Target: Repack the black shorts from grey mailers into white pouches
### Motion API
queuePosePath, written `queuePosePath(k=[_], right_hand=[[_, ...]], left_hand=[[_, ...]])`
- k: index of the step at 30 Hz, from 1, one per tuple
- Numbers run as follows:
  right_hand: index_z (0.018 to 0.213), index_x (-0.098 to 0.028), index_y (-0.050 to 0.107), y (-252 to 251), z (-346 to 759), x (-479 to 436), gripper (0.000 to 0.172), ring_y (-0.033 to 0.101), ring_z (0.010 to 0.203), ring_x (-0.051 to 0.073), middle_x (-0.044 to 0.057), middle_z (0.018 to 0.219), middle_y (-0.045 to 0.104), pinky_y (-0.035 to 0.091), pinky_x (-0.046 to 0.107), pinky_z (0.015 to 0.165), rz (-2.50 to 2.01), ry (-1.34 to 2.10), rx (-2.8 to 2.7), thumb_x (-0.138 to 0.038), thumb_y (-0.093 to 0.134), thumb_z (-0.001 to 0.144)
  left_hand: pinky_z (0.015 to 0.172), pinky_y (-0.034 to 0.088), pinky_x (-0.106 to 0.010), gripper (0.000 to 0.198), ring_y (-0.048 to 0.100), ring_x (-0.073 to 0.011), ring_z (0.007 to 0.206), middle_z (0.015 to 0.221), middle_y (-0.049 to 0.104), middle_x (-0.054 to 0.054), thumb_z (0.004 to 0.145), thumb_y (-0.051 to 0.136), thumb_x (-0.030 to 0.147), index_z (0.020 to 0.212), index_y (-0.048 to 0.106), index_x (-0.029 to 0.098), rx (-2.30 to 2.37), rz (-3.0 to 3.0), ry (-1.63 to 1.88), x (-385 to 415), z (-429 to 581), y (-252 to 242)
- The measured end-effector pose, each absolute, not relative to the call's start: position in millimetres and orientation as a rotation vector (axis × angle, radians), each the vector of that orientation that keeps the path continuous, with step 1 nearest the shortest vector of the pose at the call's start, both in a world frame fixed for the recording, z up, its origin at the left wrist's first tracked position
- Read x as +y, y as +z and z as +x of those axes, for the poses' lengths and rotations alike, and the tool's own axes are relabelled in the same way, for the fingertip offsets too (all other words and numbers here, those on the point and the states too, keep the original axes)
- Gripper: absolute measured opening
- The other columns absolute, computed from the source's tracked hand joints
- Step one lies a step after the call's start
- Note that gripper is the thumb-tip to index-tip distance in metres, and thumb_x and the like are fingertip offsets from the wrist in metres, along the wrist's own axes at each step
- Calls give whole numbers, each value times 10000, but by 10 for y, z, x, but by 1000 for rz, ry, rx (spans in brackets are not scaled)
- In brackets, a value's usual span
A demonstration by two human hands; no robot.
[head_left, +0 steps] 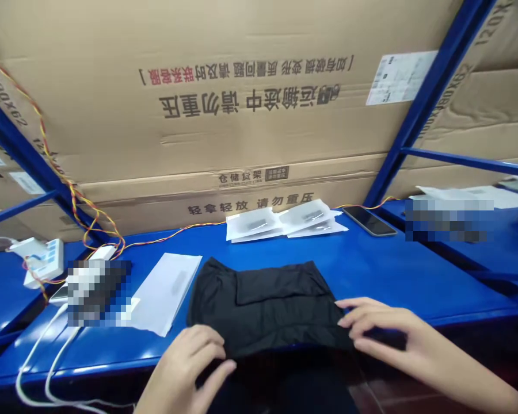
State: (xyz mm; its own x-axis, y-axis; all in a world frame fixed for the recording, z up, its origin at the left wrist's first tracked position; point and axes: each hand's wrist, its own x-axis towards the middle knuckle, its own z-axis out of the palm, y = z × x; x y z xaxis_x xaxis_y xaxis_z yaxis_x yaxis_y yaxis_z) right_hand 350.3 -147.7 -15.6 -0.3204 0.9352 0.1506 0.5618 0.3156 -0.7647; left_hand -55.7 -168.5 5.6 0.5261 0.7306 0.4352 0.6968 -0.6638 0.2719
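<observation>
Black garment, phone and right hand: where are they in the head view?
Black garment [263, 310], head view, point on its folded middle.
Smartphone [369, 221], head view, point on its dark screen.
Right hand [418, 333], head view, point on the back of the hand.

Pixelated patch [95, 292], second pixelated patch [449, 220]

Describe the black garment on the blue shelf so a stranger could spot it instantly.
Find the blue steel shelf in front of the brown cardboard cartons. At its near edge, right of a white paper sleeve and in front of flat clear packets, lies a folded black garment. It is the only dark cloth there, with the person's left hand and right hand at its near edges.
</observation>
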Motion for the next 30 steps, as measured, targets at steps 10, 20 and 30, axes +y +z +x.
queuePosePath(k=[10,20,30], right_hand=[[1095,-293,798,-346,3180,-775,215,708,1174,322,87,1187,781,575,535,1051,-1225,382,-2117,-381,648,969],[975,-301,774,-290,3259,-810,268,721,1050,284,56,1050,790,588,421,939,-1225,539,-1995,-481,580,1017],[804,-237,690,-301,3100,365,460,603,651,224,39,721,684,498,358,653,-1448,554,-1919,-620,495,968]], left_hand=[[856,620,-427,126,725,-282,993,1036,777,-79,981,636,190,1001,759,210,1195,2846,558,-771,-145,-2],[769,526,-315,202,665,-206,832,895,711,-36,1005,472,241,899,643,241,1253,2443,669,-781,-214,329],[598,449,-279,398,609,-190,627,664,673,-24,898,566,549,773,686,190,1285,2115,585,541,-233,87]])
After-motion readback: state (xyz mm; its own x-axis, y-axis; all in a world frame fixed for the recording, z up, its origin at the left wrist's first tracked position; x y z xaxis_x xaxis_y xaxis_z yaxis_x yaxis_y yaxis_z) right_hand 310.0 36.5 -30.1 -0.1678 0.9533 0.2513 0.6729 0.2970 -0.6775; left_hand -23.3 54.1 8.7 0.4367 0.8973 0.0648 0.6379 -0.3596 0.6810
